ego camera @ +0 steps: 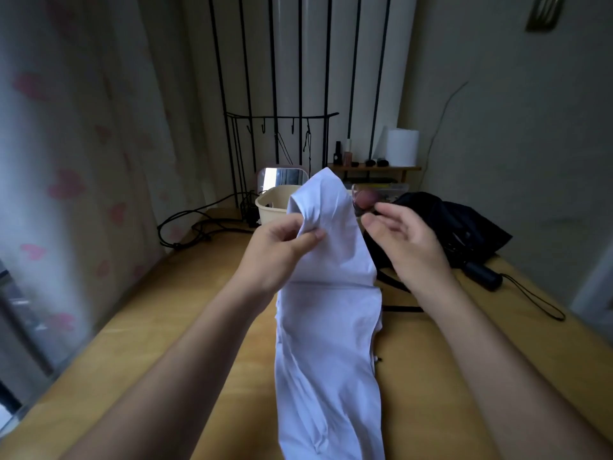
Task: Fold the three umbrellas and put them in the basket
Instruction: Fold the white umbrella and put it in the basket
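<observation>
A collapsed white umbrella (326, 327) stretches from the bottom of the view up over the wooden table (166, 327), its canopy loose and creased. My left hand (278, 252) pinches a fold of its fabric near the upper end. My right hand (403, 240) hovers just right of the canopy, fingers relaxed and apart, holding nothing. A black umbrella (457, 227) lies crumpled on the table to the right, its black handle (482, 277) and wrist strap (534, 300) toward the near right. The cream basket (270, 205) stands behind the white umbrella, partly hidden by it.
A small mirror (282, 177) stands behind the basket. Black cables (195, 225) lie at the table's far left by the curtain (76, 161). A wooden shelf (374, 167) with bottles and a paper roll (402, 147) sits at the back right. A black wire rack (282, 117) stands at the back.
</observation>
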